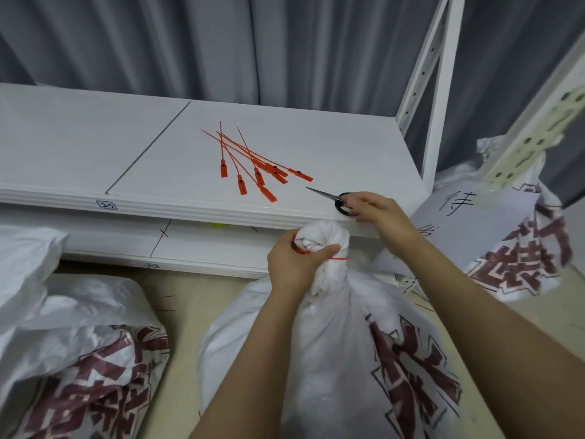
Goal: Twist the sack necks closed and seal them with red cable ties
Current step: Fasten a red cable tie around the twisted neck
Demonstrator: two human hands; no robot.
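Sack neck (319, 245), twisted into a white knob and ringed by a red cable tie (338, 258), stands just in front of the white shelf (79, 147), the left hand (294, 264) curled tight around it below the bulge. The right hand (376, 210) closes on black scissors (329, 196) lying at the shelf edge, near a loose heap of spare ties (253, 163). The woven sack (332, 359) on the floor looks soft and slack, likely slippery and bulky rather than fragile; the twisted neck, just under the tie, appears the surest place to hold it.
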